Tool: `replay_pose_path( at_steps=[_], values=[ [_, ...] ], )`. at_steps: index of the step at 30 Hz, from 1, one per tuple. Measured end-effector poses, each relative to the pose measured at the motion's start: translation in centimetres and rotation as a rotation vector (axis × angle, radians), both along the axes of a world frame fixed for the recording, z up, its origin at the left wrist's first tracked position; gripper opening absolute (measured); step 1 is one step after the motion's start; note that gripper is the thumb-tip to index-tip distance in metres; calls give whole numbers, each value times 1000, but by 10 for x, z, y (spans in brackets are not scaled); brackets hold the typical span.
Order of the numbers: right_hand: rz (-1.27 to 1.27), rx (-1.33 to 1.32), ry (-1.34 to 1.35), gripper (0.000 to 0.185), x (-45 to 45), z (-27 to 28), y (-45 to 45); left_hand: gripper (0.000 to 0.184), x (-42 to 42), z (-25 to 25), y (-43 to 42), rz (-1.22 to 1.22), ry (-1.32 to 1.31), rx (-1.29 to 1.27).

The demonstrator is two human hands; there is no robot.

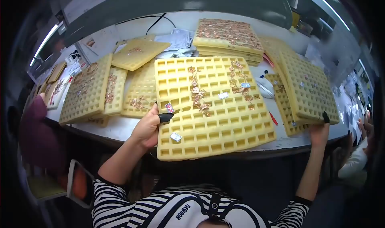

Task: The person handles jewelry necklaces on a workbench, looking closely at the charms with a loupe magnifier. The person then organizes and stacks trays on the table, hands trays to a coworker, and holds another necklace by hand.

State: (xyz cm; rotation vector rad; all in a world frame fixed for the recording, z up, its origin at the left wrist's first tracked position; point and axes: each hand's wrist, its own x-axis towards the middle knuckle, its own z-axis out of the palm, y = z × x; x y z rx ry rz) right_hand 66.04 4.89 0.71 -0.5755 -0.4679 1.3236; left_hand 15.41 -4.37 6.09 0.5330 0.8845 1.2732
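My left hand (147, 127) is closed on the left edge of a yellow foam tray (216, 141) with rows of square pockets, its black-covered thumb on top. Two strands of rose-gold, flower-like jewelry (198, 92) lie across this tray, with small white tags (223, 95) and a pink-patterned tag (169, 108). At the right, my right hand (319, 133) grips the lower edge of a second foam tray (309, 85), which is tilted and carries a few small tags. Its thumb also has a black cover; the fingers beneath are hidden. Another foam tray (285, 115) lies under that one.
Behind stands a stack of foam trays (228, 41) topped with many copper-coloured pieces. More pocketed trays (86, 91) lie at the left. A red pen (273, 119) and a white rounded object (265, 87) are on the white table. People sit at both sides; a chair (76, 184) stands lower left.
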Motion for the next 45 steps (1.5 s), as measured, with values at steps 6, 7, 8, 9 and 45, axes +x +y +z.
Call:
replay_pose_path(
  at_steps=[6,7,8,9,45],
  values=[
    [-4,-75,-24,50,-27,-13,-7,49,-5,-6,5,-82,-39,57],
    [4,-107,-17,50,-34,-17,-9,49,-7,-7,8,-104,-53,59],
    [11,-94,-49,49,-35,-28,-8,48,-7,-5,12,-133,-59,51],
    [-18,-89,-59,49,-41,-35,-12,48,-9,-3,16,-163,-63,45],
    [-1298,673,-1565,40,-225,-6,-106,58,202,-78,187,-245,545,41]
  ],
)
